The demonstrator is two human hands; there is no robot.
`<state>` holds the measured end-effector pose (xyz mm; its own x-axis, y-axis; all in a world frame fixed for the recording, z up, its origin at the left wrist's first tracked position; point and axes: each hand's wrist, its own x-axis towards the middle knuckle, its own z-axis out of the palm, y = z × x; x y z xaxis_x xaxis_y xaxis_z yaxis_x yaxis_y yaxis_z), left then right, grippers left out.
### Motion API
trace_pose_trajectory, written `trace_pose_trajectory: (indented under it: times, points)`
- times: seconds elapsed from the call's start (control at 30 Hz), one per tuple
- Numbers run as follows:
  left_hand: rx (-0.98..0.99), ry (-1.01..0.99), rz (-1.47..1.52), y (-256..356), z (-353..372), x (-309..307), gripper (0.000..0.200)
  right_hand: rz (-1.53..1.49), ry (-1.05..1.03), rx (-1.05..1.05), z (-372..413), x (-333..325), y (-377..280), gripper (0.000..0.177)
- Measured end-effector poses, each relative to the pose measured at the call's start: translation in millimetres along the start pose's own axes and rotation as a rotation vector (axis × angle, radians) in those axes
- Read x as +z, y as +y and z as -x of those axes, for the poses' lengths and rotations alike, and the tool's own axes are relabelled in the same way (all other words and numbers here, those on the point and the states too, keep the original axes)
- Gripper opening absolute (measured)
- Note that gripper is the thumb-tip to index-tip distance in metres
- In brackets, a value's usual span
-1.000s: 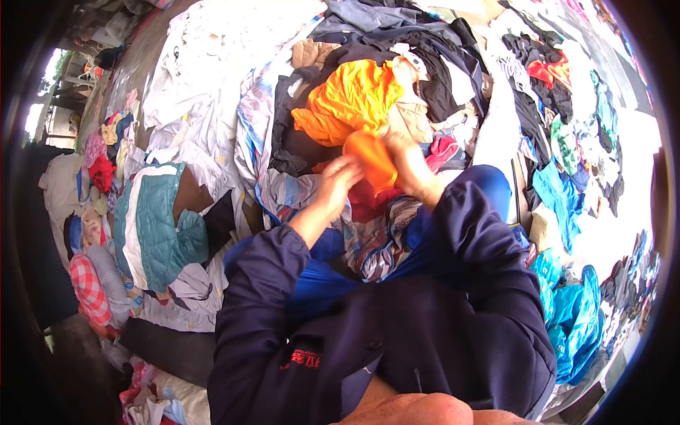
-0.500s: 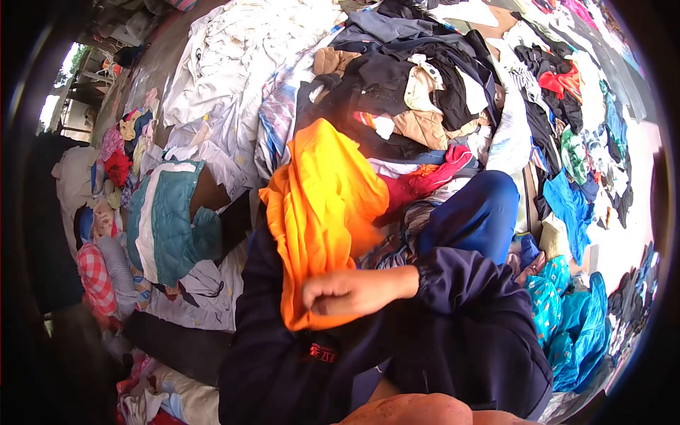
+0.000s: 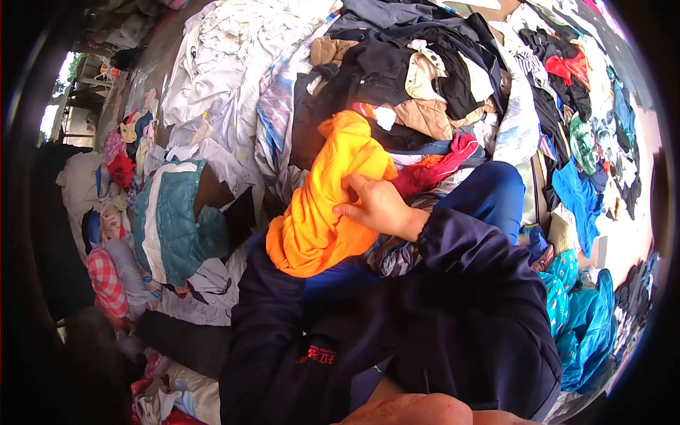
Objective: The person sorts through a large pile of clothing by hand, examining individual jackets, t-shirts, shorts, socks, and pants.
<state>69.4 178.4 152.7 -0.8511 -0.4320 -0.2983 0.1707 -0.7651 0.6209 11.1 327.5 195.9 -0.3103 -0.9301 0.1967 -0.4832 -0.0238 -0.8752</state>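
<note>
A bright orange garment (image 3: 312, 227) hangs bunched and folded over my lap; its exact kind does not show. My right hand (image 3: 379, 205) is on its right side, thumb and fingers pinching the fabric. The dark sleeve of my left arm (image 3: 265, 301) runs up beneath the cloth, which hides my left hand and its fingers. Just beyond the garment lies a dark red piece of clothing (image 3: 439, 170) with some orange on it. My blue-trousered knee (image 3: 489, 195) is bent to the right of my right hand.
Ahead is a heap of black and tan clothes (image 3: 375, 78), with a white pile (image 3: 219, 64) to its left. A teal quilted piece (image 3: 173, 219) lies at left. Turquoise cloth (image 3: 588, 326) and a blue garment (image 3: 574, 198) are at right.
My right hand has moved up and away from me, from the garment's lower edge to its right side. The orange cloth's lower edge has risen, and the cloth is more bunched.
</note>
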Motion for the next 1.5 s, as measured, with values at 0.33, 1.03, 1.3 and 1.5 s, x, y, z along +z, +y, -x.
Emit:
trace_pose_trajectory:
  times: [0.33,1.03,1.3,1.5]
  points:
    - [-0.177,-0.196,0.061,-9.4,-6.3,24.8,0.043,0.127,-0.041,-0.088,6.4,-17.0,-3.6,0.024]
    - [0.02,-0.037,0.353,5.1,-26.1,41.3,0.074,-1.078,-0.949,-0.425,65.9,21.7,-105.2,0.012]
    - [-0.232,-0.084,0.107,9.8,-21.7,16.1,0.081,-1.011,-0.61,0.008,-6.0,-115.8,-34.3,0.036]
    - [0.019,-0.598,-0.703,-1.6,5.1,30.9,0.061,-1.219,1.018,0.294,-36.1,-287.8,180.8,0.02]
